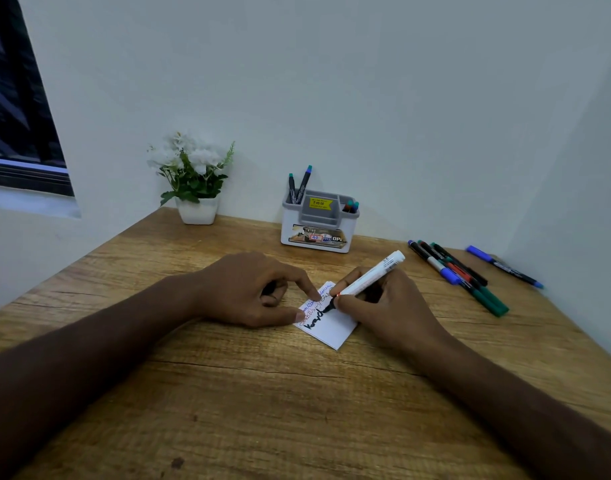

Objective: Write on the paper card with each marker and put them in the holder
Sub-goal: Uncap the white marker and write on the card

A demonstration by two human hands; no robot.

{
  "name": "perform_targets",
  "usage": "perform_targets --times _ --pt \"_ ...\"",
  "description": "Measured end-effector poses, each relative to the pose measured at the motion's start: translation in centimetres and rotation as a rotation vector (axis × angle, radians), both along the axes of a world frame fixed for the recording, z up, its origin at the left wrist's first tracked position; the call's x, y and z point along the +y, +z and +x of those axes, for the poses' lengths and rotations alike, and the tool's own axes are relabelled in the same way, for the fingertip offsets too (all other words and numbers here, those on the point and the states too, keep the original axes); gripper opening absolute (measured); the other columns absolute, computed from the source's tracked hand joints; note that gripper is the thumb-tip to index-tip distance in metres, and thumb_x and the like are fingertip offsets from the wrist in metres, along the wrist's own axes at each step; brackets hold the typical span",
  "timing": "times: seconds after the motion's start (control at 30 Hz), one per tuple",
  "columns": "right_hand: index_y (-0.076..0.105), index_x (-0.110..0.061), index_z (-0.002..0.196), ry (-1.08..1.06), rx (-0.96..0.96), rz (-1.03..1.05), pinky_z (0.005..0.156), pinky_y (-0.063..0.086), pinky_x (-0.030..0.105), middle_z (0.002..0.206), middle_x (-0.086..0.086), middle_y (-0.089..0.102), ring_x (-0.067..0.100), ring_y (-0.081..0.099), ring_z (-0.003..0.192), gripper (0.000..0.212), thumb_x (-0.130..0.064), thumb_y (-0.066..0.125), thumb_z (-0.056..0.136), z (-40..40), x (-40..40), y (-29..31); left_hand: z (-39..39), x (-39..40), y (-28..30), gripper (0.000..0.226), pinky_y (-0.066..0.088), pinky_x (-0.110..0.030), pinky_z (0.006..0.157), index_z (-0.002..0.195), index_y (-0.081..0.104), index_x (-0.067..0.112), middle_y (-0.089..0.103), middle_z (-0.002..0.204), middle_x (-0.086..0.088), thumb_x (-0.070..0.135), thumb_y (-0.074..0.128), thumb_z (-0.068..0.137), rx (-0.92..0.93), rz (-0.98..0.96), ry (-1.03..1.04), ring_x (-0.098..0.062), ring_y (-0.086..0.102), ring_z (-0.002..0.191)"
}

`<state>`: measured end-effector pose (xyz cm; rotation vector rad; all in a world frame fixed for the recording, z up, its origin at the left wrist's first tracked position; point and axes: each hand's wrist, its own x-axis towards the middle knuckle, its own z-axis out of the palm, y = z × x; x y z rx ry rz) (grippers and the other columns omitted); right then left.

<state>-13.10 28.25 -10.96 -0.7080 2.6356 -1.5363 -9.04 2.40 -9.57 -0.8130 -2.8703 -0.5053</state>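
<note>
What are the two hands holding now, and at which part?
The right hand grips the white marker low on its barrel, near the tip. The left hand holds nothing; its fingertips press the paper card flat.

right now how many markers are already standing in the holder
4 show: two in the left compartment of the holder, dark marker and blue-capped marker, and two cap tips poking from the right compartment. Its walls may hide shorter ones.

Card [331, 325] between both hands, holder [318, 225] behind, loose markers [460, 275] right, plant [195, 181] back-left.
</note>
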Motion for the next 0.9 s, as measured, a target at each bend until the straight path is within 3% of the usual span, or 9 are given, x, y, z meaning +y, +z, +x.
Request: perform_targets --times 0.23,0.33,0.5,0.9 --pt "0.084 -0.033 0.093 0.01 0.019 0.01 0.058 0.056 0.017 0.087 -0.018 0.08 0.004 0.074 0.083 0.007 -0.03 0.084 0.087 -0.3 0.14 -0.2 0.13 0.1 0.15 0.033 0.038 -0.026 0.058 0.127 0.062 0.051 0.059 0.062 0.014 0.055 0.067 0.095 -0.002 -0.004 0.011 -0.008 0.058 0.061" --pt "0.082 -0.029 0.094 -0.013 0.005 -0.01 0.063 0.06 0.022 0.089 -0.014 0.081 0.004 0.075 0.082 0.008 -0.028 0.083 0.087 -0.5 0.18 -0.25 0.13 0.13 0.19 0.034 0.037 -0.025 0.058 0.128 0.062 0.051 0.058 0.062 0.014 0.055 0.067 0.095 -0.01 -0.006 0.012 -0.008 0.057 0.06" --pt "0.08 -0.03 0.093 -0.025 -0.007 -0.021 0.062 0.061 0.02 0.087 -0.019 0.079 0.001 0.074 0.083 0.007 -0.026 0.084 0.088 -0.68 0.22 -0.34 0.07 0.15 0.2 0.034 0.037 -0.026 0.058 0.129 0.061 0.051 0.058 0.061 0.013 0.056 0.066 0.095 -0.021 -0.007 0.016 -0.008 0.056 0.06" --pt "0.081 -0.027 0.091 -0.044 0.007 -0.034 0.069 0.067 0.03 0.089 -0.009 0.082 0.01 0.078 0.081 0.005 -0.023 0.083 0.088 -1.02 0.37 -0.12 0.03 0.11 0.18 0.036 0.039 -0.029 0.058 0.13 0.06 0.052 0.059 0.063 0.009 0.058 0.066 0.095 -0.02 -0.001 0.007 -0.011 0.058 0.061"
